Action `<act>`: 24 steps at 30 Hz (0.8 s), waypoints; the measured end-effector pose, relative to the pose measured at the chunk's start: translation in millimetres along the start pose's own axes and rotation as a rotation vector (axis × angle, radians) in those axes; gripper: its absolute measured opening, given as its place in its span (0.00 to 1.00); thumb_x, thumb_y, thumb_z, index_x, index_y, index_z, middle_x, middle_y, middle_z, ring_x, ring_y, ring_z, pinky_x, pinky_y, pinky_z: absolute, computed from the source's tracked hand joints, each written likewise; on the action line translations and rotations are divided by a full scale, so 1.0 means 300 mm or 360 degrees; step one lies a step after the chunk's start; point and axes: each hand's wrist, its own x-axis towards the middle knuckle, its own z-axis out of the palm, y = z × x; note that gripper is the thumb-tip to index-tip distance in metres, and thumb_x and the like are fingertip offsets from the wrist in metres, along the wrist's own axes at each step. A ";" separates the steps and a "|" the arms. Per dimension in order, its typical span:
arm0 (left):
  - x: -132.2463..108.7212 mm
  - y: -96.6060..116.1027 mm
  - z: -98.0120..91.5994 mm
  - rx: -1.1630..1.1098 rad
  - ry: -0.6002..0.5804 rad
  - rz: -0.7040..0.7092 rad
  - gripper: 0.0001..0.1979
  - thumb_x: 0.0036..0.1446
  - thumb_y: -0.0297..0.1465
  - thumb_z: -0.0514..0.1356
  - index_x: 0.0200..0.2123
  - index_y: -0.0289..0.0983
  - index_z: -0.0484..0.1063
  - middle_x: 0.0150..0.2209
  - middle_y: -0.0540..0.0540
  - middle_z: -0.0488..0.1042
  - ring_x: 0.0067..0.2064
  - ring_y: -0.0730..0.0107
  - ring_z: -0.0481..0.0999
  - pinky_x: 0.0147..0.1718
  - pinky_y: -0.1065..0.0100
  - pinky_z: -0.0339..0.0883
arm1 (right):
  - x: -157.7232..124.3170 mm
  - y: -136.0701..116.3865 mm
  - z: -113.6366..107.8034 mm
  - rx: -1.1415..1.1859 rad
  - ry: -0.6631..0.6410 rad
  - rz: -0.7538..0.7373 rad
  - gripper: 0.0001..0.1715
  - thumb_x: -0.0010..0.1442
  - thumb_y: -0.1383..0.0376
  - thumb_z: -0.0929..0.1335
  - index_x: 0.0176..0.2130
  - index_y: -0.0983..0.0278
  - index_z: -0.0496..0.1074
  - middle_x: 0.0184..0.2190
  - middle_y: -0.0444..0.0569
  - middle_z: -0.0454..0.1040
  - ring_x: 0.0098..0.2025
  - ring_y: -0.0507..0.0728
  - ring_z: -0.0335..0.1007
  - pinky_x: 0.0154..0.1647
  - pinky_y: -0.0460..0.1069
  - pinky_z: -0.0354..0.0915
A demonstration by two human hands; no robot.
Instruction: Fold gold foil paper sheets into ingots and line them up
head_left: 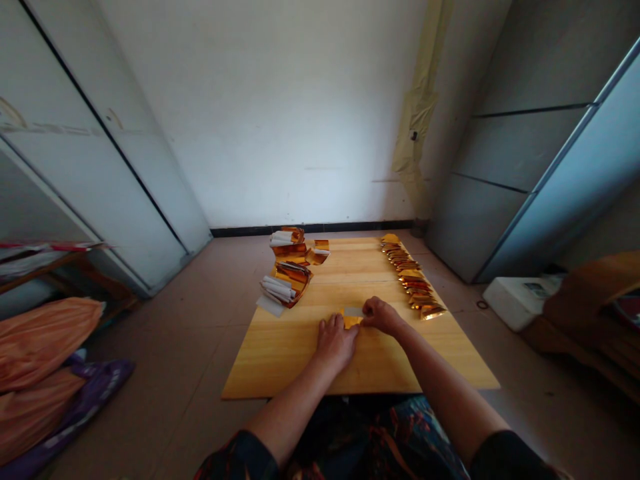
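A small piece of gold foil paper (351,322) with a pale silver-grey sheet (353,311) on it lies near the middle of a light wooden board (285,360). My left hand (335,343) presses on its near left side, and my right hand (381,316) pinches its upper right edge. Much of the piece is hidden by my fingers. At the far left of the board are loose piles of gold foil and white paper (287,280). A long overlapping row of folded gold foil pieces (407,273) runs down the right side, near my right hand.
The board lies on a beige tiled floor against a white wall. Grey metal cabinets (520,153) stand at the right, with a white box (520,300) and wooden furniture (590,307). Orange sacks (40,353) and a purple bag (75,407) lie at the left.
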 end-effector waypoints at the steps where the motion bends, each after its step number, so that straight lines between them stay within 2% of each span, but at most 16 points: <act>1: 0.000 0.000 0.000 0.0003 0.0001 0.0002 0.18 0.60 0.32 0.50 0.53 0.49 0.68 0.55 0.39 0.62 0.58 0.50 0.58 0.52 0.48 0.53 | 0.000 0.001 0.001 0.0006 0.0006 -0.0006 0.12 0.45 0.67 0.72 0.35 0.64 0.73 0.35 0.45 0.72 0.33 0.51 0.66 0.34 0.44 0.59; 4: -0.002 0.002 -0.002 0.0006 0.0014 0.0003 0.18 0.60 0.33 0.51 0.52 0.51 0.68 0.54 0.40 0.63 0.57 0.51 0.59 0.52 0.48 0.53 | 0.006 0.013 -0.002 0.0034 0.0010 -0.0029 0.10 0.47 0.71 0.69 0.34 0.64 0.73 0.34 0.45 0.73 0.35 0.51 0.67 0.36 0.43 0.60; 7: -0.006 0.002 -0.006 -0.0006 0.0036 -0.0016 0.16 0.60 0.34 0.51 0.50 0.50 0.69 0.53 0.41 0.64 0.56 0.52 0.60 0.52 0.49 0.53 | 0.012 0.022 -0.005 0.0022 -0.0006 -0.0052 0.11 0.50 0.75 0.66 0.34 0.65 0.74 0.34 0.46 0.74 0.37 0.51 0.69 0.38 0.43 0.61; 13: 0.015 -0.023 -0.015 -0.0103 0.0085 -0.0140 0.11 0.58 0.38 0.55 0.43 0.46 0.72 0.53 0.44 0.65 0.57 0.54 0.58 0.54 0.47 0.49 | -0.037 -0.018 0.002 -0.0172 0.0018 -0.0202 0.14 0.58 0.71 0.62 0.38 0.63 0.76 0.40 0.49 0.73 0.40 0.52 0.69 0.40 0.43 0.61; 18: 0.056 -0.060 -0.001 -0.0207 0.0155 -0.0268 0.08 0.59 0.36 0.54 0.38 0.44 0.72 0.52 0.47 0.69 0.57 0.59 0.61 0.55 0.45 0.47 | -0.110 -0.088 0.025 -0.0361 0.0043 -0.0336 0.15 0.61 0.68 0.61 0.36 0.63 0.77 0.37 0.50 0.72 0.41 0.53 0.68 0.41 0.45 0.60; 21: 0.073 -0.089 0.016 -0.0253 0.0163 -0.0294 0.10 0.57 0.36 0.57 0.43 0.44 0.71 0.55 0.47 0.68 0.59 0.59 0.60 0.57 0.44 0.43 | -0.139 -0.121 0.041 -0.0405 0.0011 -0.0395 0.14 0.62 0.67 0.62 0.36 0.62 0.76 0.37 0.51 0.72 0.41 0.54 0.68 0.40 0.45 0.60; 24: 0.081 -0.128 0.021 -0.0352 0.0104 -0.0149 0.15 0.56 0.34 0.58 0.48 0.45 0.69 0.57 0.48 0.67 0.60 0.60 0.59 0.58 0.43 0.42 | -0.149 -0.132 0.045 -0.0378 -0.0046 -0.0498 0.13 0.61 0.66 0.63 0.36 0.61 0.77 0.38 0.50 0.73 0.41 0.54 0.67 0.41 0.46 0.60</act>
